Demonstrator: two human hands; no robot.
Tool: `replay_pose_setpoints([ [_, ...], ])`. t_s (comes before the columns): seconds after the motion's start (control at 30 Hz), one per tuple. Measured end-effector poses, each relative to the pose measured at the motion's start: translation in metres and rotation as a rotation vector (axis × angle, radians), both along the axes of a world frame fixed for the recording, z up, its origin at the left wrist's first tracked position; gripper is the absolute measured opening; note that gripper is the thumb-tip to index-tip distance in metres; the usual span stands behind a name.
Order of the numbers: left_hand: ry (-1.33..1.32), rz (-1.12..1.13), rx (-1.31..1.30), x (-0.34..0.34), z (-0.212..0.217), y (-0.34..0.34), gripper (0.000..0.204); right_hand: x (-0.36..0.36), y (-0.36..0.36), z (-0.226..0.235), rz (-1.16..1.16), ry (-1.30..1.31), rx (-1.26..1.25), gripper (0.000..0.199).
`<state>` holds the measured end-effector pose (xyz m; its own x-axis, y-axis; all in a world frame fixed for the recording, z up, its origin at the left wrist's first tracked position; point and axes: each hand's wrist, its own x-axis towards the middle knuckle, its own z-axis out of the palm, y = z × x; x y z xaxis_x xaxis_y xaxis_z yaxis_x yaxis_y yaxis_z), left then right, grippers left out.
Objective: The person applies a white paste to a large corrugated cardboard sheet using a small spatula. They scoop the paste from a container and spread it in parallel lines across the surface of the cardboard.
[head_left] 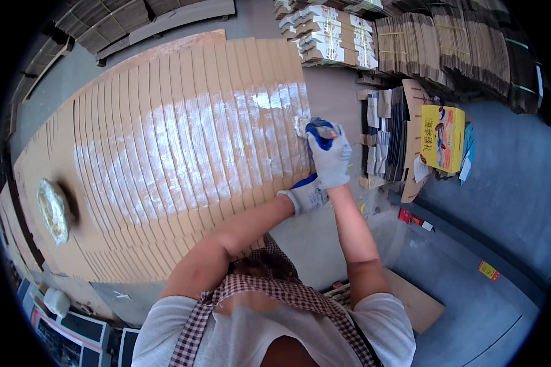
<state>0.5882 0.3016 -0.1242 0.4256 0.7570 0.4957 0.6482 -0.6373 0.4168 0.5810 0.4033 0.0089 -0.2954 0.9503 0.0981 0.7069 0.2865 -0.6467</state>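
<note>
A wide fan of overlapping flat brown cardboard sheets (pixel 165 153) lies spread below me, with a shiny wet whitish band across its middle. My right hand (pixel 330 159), in a white glove with a blue palm, is closed on a small whitish brush or wad (pixel 301 125) at the fan's right edge. My left hand (pixel 306 194), gloved the same way, presses on the lower right edge of the sheets, just below the right hand.
A round dish wrapped in plastic (pixel 52 211) sits on the fan's left end. Right of the fan are a yellow printed box (pixel 444 137), upright card pieces, bundled flat cartons (pixel 459 43) and printed cartons (pixel 337 33). Grey floor (pixel 502 202) lies beyond.
</note>
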Motion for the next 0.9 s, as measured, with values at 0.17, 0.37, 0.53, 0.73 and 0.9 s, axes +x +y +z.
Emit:
replay_pose_setpoints([
  [0.17,0.092,-0.277,-0.658,-0.003,0.015,0.007,0.04,0.026,0.006,0.0,-0.113,-0.179,-0.011,0.028],
  [0.37,-0.728,-0.31,-1.007,-0.019,0.034,0.003,0.047,0.035,-0.025,-0.008,-0.041,-0.148,-0.015,0.027],
  [0.53,-0.562,-0.254,-0.776,-0.008,0.018,0.0,0.047,0.041,-0.029,0.006,-0.076,-0.065,-0.063,0.032],
  [0.73,0.131,-0.222,-0.511,-0.018,0.033,0.008,0.045,0.06,-0.037,-0.002,-0.065,-0.222,-0.054,0.03],
  [0.9,-0.838,-0.339,-0.219,-0.011,-0.003,0.007,0.033,0.043,-0.049,0.038,0.266,0.022,-0.257,0.038],
])
